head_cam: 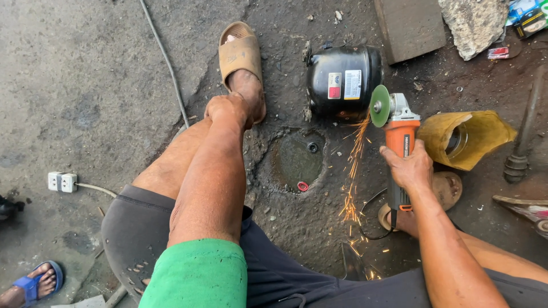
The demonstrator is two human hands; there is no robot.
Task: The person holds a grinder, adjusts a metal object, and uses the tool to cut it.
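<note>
Rough, oil-dark concrete (85, 85) fills the view, with a water-filled pothole (297, 159) at the centre. At 12 o'clock from it lies a black compressor (342, 80) on its side. The right hand (408, 168) is wrapped tight round the orange grinder (399, 142), at 3 o'clock from the pothole; its green disc (379, 105) touches the compressor's lower right edge, and sparks (354, 171) stream down toward 6 o'clock. The left hand (228, 108) rests closed over the left ankle, just above a tan sandal (241, 54), holding no tool.

The cut would likely go better with 2 hands on the grinder and the disc held square to the shell, since the round compressor sits loose and could roll. The sparks fall between bare legs, so angling them away seems wise. A cable (165, 63) runs toward a socket strip (61, 181) at 9 o'clock.
</note>
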